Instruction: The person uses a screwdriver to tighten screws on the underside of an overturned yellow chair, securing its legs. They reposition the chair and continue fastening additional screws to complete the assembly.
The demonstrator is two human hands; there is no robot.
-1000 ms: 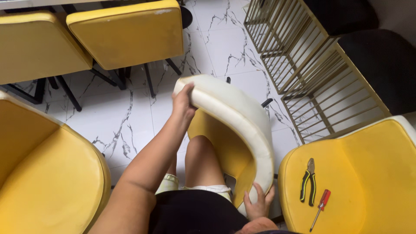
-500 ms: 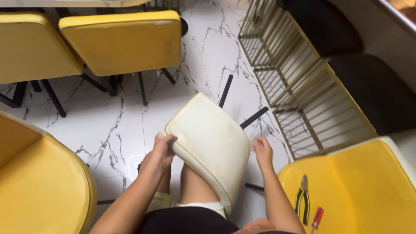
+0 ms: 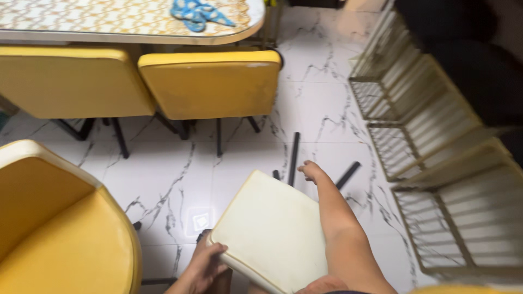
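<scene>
So the left hand [image 3: 204, 267] sits at about 6 o'clock, fingers curled over the near-left edge of a cream, flat, rounded-corner padded chair panel [image 3: 272, 234], clamped on it. The right hand [image 3: 310, 171] reaches out past the panel's far corner toward 12, forearm lying across the panel's right side; can't tell whether those fingers are closed on anything. The panel is low centre, tilted over the white marble-look tiled floor [image 3: 180, 179].

No packages or labels that I can spot.

Just beyond the right hand, thin black metal legs [image 3: 294, 158] lie on the floor. Two yellow padded chairs [image 3: 210, 81] stand at 11, tucked under a patterned table [image 3: 125, 22], another yellow chair [image 3: 54, 239] at 8, gold wire racks [image 3: 425, 136] at 3.
</scene>
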